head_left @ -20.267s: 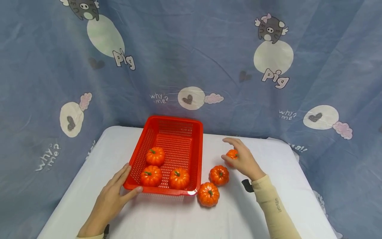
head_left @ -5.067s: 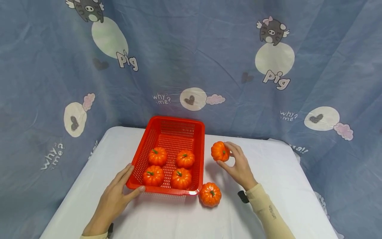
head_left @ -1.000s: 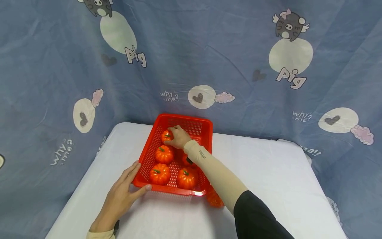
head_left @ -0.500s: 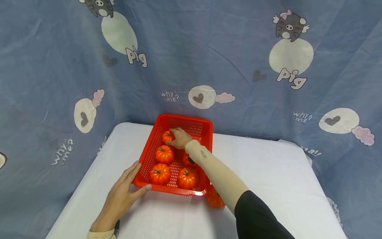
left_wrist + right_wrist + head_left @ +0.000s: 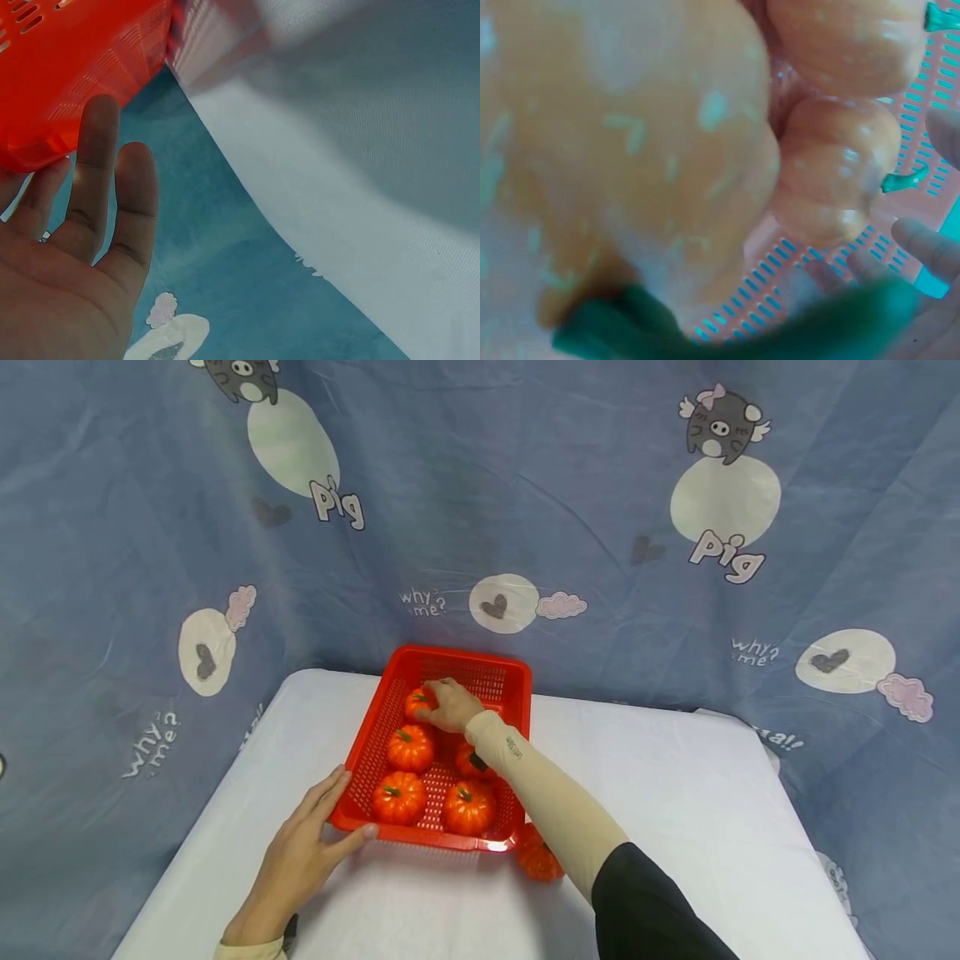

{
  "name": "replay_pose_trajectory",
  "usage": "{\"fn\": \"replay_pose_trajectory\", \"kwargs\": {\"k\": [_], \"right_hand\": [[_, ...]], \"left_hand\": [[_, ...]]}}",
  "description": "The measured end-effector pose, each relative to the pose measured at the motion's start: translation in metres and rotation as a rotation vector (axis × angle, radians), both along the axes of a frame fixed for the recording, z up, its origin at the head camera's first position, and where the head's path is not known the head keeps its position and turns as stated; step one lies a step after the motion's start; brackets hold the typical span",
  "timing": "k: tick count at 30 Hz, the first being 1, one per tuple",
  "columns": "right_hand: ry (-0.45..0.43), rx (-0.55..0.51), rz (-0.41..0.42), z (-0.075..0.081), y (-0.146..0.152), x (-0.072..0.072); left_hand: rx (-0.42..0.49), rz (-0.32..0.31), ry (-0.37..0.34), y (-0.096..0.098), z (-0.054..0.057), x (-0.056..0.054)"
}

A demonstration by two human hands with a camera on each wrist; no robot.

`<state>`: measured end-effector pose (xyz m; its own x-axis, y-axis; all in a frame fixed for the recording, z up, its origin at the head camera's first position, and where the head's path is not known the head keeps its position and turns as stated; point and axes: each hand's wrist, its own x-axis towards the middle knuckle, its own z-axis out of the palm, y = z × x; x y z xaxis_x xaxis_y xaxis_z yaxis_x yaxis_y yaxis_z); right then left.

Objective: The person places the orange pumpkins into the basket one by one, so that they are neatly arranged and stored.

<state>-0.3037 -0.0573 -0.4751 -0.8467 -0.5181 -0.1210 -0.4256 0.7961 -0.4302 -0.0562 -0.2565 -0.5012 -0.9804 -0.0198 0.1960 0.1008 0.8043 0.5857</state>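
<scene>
A red perforated plastic basket (image 5: 517, 693) stands on the white-covered table. Inside it sit several small orange toy pumpkins (image 5: 399, 798) with green stems. My right hand (image 5: 453, 706) reaches into the back left of the basket, its thumb and fingers around a pumpkin (image 5: 417, 702) there. In the right wrist view, a pumpkin (image 5: 615, 150) fills the left side, close and blurred; fingertips (image 5: 922, 244) show at the right edge. My left hand (image 5: 292, 856) touches the basket's front left corner, thumb at the front rim, fingers fairly straight along the left side.
One more pumpkin (image 5: 538, 857) lies on the table outside the basket's front right corner, partly covered by my right forearm. A blue printed cloth (image 5: 600, 527) hangs behind the white table (image 5: 675, 793).
Over 20 seconds, two pumpkins from the table's right entered the basket. About 5 seconds ago my right hand held one right of the basket. Over the last second, hands barely moved; view shifted slightly.
</scene>
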Motion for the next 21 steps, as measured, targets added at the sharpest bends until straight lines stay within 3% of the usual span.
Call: {"fn": "replay_pose_trajectory", "kwargs": {"k": [12, 21], "right_hand": [[-0.005, 0.006, 0.088, 0.026, 0.012, 0.02], [0.027, 0.037, 0.146, 0.036, 0.032, 0.042]], "left_hand": [[0.023, 0.0, -0.037, -0.002, 0.002, 0.001], [0.036, 0.003, -0.049, 0.0, 0.0, 0.0]]}}
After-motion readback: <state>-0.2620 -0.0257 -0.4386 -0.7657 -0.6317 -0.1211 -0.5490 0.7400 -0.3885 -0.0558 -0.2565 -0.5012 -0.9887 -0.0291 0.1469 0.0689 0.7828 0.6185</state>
